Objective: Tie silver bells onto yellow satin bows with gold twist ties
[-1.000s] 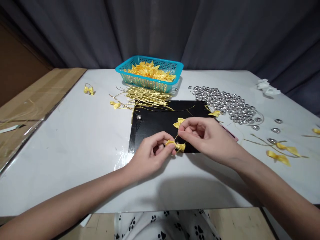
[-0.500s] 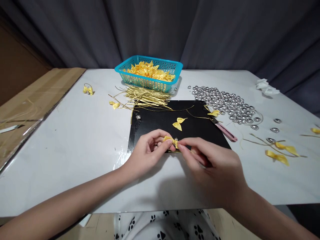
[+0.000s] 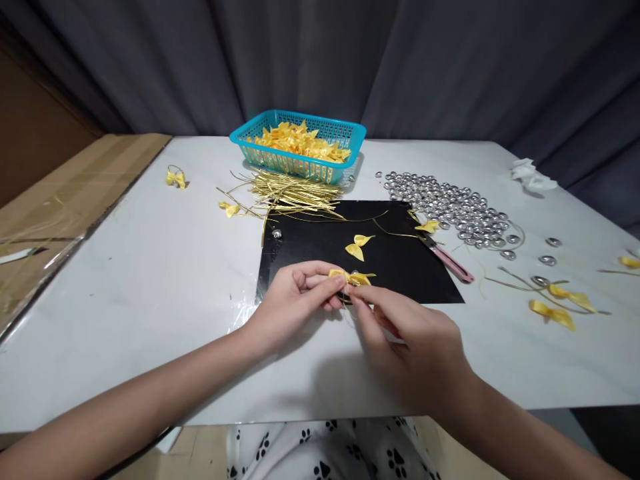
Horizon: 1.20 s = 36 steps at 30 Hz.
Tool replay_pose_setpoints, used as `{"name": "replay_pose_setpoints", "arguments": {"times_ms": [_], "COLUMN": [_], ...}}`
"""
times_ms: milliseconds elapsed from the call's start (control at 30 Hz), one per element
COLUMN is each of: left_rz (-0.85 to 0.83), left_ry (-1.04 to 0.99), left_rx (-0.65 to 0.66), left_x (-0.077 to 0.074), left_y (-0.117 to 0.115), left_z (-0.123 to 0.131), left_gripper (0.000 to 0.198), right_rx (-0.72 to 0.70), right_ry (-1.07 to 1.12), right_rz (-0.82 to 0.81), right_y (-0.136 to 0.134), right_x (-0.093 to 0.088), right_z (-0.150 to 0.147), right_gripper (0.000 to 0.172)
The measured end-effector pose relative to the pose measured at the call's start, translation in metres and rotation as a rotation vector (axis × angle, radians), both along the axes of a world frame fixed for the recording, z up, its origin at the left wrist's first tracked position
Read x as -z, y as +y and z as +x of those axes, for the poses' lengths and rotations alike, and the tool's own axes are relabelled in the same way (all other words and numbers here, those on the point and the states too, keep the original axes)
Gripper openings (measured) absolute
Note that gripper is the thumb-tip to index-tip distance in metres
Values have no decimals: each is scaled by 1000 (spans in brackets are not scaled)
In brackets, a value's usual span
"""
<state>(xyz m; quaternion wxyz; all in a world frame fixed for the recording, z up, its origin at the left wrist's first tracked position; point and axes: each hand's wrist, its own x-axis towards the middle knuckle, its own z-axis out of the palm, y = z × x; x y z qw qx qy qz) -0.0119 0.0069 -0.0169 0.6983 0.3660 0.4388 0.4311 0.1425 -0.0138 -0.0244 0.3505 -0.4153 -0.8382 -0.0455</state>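
Note:
Over the near edge of a black mat [image 3: 310,253], my left hand [image 3: 303,293] pinches a yellow ribbon bow [image 3: 361,278] between thumb and fingers. A silver bead shows at the bow's far edge. My right hand [image 3: 407,330] is closed at the bow's near side, its thumb and forefinger pinching a thin gold cord that hangs below. My fingers partly hide where cord and bow meet. Just beyond lies another yellow bow [image 3: 357,247], flat on the mat.
A blue basket [image 3: 241,135] of yellow bows stands at the back, with gold cords [image 3: 293,192] before it. Silver beads [image 3: 450,203] spread to the right, near a pink-handled cutter [image 3: 453,263]. Loose bows [image 3: 553,314] lie far right; a finished-looking bow loop [image 3: 176,178] lies left.
My right fingers have shifted left and down from the bow's right end to the cord below its middle. More of the bow now shows. My left hand keeps its pinch.

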Motion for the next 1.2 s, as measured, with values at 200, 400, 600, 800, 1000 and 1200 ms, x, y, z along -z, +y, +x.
{"name": "replay_pose_setpoints", "arguments": {"times_ms": [200, 400, 600, 800, 1000, 1200], "left_rz": [-78, -42, 82, 92, 61, 95], "left_ry": [-50, 12, 38, -6, -2, 41], "left_rx": [8, -4, -36, -74, -94, -138], "left_x": [-2, -2, -4, -4, 0, 0], "left_y": [2, 1, -1, -4, -4, -5], "left_z": [0, 0, -1, 1, 1, 0], "left_gripper": [4, 4, 16, 21, 22, 27], "right_rx": [31, 56, 56, 27, -45, -53], "right_ry": [131, 121, 110, 56, -67, -84], "right_rz": [-187, -224, -205, -128, -88, -129], "right_y": [-2, -5, -6, -3, -1, 1], "right_x": [-1, 2, 3, 1, 0, -10], "right_z": [0, 1, 2, 2, 4, 8], "right_gripper": [15, 17, 18, 19, 20, 18]}}
